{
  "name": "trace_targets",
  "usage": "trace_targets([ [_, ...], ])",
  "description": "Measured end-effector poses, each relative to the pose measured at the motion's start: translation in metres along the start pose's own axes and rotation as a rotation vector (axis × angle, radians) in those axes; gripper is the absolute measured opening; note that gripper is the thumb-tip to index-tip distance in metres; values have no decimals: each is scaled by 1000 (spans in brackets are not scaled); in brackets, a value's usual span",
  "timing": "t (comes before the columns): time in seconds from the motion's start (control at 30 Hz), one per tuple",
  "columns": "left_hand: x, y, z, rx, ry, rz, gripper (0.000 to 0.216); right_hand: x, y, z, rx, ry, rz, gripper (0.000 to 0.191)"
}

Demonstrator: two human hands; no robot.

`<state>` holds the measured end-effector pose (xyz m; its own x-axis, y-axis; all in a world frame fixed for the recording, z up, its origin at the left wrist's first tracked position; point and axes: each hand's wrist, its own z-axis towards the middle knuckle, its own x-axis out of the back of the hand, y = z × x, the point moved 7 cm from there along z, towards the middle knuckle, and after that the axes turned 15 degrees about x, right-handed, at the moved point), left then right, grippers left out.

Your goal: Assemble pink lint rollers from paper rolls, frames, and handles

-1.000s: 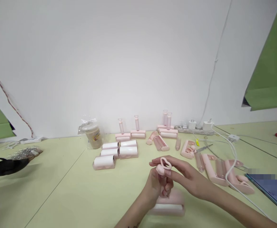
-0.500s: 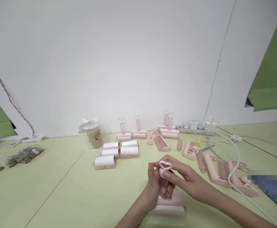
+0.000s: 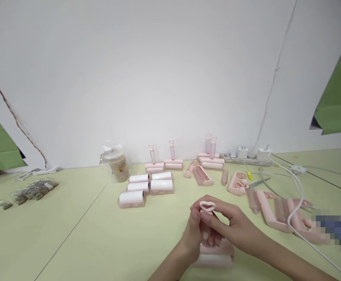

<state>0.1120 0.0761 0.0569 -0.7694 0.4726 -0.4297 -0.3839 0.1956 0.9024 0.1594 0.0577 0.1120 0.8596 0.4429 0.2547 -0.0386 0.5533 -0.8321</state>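
A pink lint roller [image 3: 217,255] stands on the pale green table [image 3: 79,238] right in front of me, its white roll at the bottom. My left hand [image 3: 195,234] is wrapped around its upright handle. My right hand [image 3: 231,226] comes in from the right, and its fingers pinch the heart-shaped loop [image 3: 207,206] at the top of the handle. Most of the handle is hidden by my fingers.
Several white rolls in pink holders [image 3: 147,187] lie beyond my hands, with upright rollers [image 3: 172,158] by the wall. Loose pink parts [image 3: 278,208] lie at the right under a white cable [image 3: 295,203]. A wrapped cup [image 3: 118,164] and a power strip [image 3: 246,156] stand farther back.
The view has shifted slightly, so the things on the table sit a little more to the right. Both hands stay on the roller handle. A dark blurred shape at far left is gone.
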Motion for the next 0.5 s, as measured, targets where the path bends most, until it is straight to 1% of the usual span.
trace_targets([
  [0.07,-1,0,0,21,57,-31,61,0,1,0,19,45,-26,21],
  [0.13,-2,0,0,74,133,-26,55,1,-1,0,49,78,-26,24],
  [0.2,-4,-1,0,128,177,-23,50,1,-3,1,51,81,-14,26],
  [0.3,-5,0,-1,147,201,-44,48,1,-6,3,26,30,-58,26],
  [0.37,-4,0,-2,134,217,-41,48,0,-6,4,8,5,-70,26],
  [0.5,0,-2,-2,113,209,21,51,-2,-4,3,-12,3,-46,26],
])
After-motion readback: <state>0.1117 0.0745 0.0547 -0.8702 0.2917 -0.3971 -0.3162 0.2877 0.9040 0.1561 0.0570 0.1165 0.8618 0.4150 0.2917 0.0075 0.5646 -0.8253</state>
